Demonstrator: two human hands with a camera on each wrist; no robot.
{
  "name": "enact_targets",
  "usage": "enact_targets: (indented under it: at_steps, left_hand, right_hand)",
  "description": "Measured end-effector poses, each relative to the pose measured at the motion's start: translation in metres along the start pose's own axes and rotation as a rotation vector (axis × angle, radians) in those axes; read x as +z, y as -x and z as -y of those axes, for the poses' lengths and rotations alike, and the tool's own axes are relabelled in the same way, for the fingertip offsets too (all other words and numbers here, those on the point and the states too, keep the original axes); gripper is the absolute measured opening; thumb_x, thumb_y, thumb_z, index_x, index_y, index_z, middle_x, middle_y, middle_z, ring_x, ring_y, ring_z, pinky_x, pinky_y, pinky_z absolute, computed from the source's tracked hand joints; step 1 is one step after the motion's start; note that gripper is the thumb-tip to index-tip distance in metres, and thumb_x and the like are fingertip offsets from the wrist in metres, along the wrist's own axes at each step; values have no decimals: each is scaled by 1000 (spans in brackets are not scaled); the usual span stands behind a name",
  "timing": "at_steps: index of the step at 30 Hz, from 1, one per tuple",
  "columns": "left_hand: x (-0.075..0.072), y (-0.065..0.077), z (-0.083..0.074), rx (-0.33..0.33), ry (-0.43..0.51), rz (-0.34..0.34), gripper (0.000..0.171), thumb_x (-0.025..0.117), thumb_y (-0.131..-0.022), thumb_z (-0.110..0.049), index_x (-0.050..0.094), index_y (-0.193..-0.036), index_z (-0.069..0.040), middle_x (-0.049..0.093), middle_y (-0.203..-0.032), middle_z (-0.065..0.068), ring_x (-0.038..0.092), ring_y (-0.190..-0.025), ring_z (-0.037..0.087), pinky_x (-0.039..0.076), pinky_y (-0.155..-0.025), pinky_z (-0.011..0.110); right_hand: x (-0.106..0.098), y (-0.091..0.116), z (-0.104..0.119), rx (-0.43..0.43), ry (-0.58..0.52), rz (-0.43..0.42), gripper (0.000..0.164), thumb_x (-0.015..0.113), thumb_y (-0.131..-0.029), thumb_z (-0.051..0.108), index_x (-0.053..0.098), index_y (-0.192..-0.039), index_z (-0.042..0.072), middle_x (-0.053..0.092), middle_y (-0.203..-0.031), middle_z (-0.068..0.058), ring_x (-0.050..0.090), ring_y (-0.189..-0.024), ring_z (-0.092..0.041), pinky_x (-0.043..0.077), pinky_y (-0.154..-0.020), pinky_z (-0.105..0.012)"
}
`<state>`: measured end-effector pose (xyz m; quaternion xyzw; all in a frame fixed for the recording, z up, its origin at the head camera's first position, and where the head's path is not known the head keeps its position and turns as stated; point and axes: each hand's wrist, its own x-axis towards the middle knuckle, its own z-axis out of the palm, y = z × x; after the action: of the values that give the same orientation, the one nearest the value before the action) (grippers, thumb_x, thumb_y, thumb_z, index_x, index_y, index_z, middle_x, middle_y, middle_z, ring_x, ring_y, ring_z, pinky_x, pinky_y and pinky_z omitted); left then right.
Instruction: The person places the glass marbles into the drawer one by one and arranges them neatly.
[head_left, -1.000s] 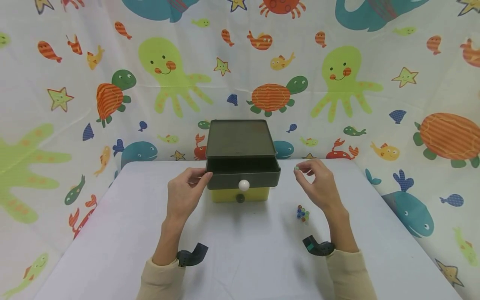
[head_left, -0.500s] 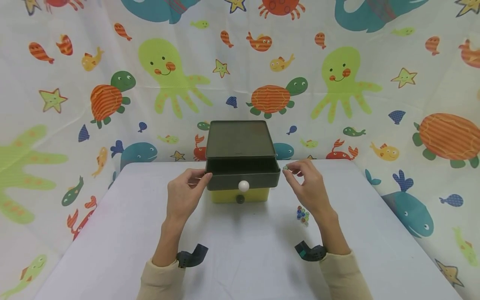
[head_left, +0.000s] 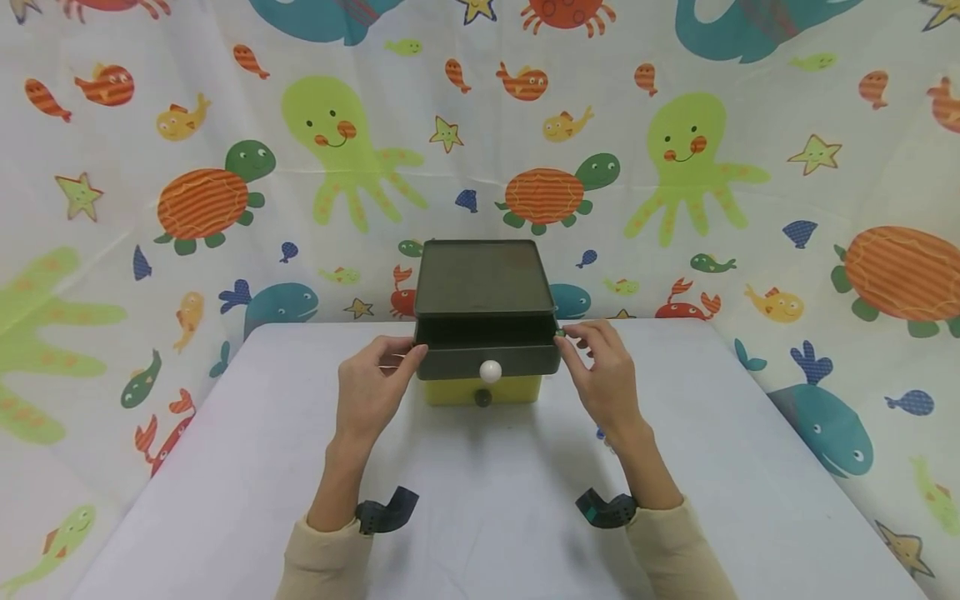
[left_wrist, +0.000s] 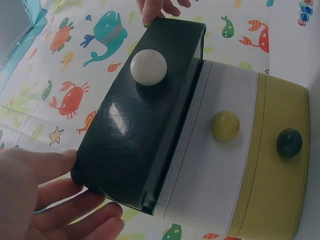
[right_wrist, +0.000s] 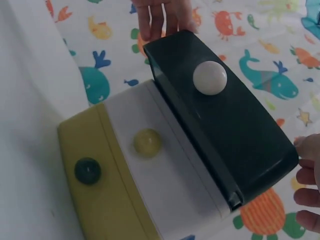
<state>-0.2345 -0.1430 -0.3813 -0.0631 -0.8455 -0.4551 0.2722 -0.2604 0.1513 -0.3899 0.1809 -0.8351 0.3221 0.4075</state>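
Backdrop [head_left: 480, 83]: white cloth printed with sea animals.
Bench [head_left: 450, 508]: white surface under the cabinet.
Drawer cabinet [head_left: 483, 279]: upright; white middle drawer [left_wrist: 200, 165] and yellow bottom drawer [head_left: 450, 391] pushed in.
Dark green top drawer [head_left: 453, 362]: pulled out toward the person; white knob [head_left: 491, 372] on its front.
Left hand [head_left: 371, 379]: forearm angled inward; thumb on the front, fingers bent round the left corner, gripping it.
Right hand [head_left: 606, 375]: forearm angled inward; thumb and forefinger nearly together, pinching a green marble [head_left: 560, 332].
Loose marbles [left_wrist: 304, 12]: on the bench.
Green marble: at the top drawer's right rim.
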Motion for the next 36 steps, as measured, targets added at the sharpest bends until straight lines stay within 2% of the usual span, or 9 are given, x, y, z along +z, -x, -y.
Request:
enact_targets:
  at_steps: [2,5,8,12,16,36]
  left_hand:
    - [0,0,0,2,-2,0,33,75,-91,-32,72,-113,-8,77,-106,7,73,-87,20,62,-81,35]
    - [1,0,0,1,-2,-2,33,75,-91,-32,72,-113,-8,77,-106,7,73,-87,20,62,-81,35]
    - [1,1,0,1,-5,-2,33,74,-91,-32,72,-114,-8,77,-106,7,73,-87,20,62,-81,36]
    - [1,1,0,-1,-10,-2,33,74,-92,-33,72,-114,-8,77,-106,7,74,-88,20,62,-81,37]
    - [2,1,-1,-2,-13,-2,33,74,-92,-33,72,-114,-8,77,-106,7,74,-88,20,62,-82,38]
    - [2,2,-2,-10,-16,0,33,74,-92,-32,72,-114,-8,77,-107,7,73,-88,21,62,-83,39]
  right_hand:
    - [0,0,-1,-1,1,-2,25,76,-89,17,72,-108,1,68,-104,-10,64,-89,-22,51,-74,-13]
    - [0,1,-1,-1,-2,4,24,76,-90,17,72,-108,2,68,-104,-9,64,-88,-21,48,-75,-9]
    - [0,1,-1,-1,1,13,24,76,-90,16,73,-108,2,68,-103,-9,65,-88,-21,53,-74,-15]
    - [-1,0,-1,-10,4,26,23,75,-90,15,72,-109,1,67,-103,-10,65,-89,-21,59,-72,-32]
    - [-2,0,-1,-15,-11,34,23,75,-90,13,72,-109,0,67,-103,-11,65,-89,-23,61,-71,-42]
    - [-6,0,0,6,-12,66,24,74,-91,13,72,-111,0,66,-104,-12,66,-90,-26,62,-72,-40]
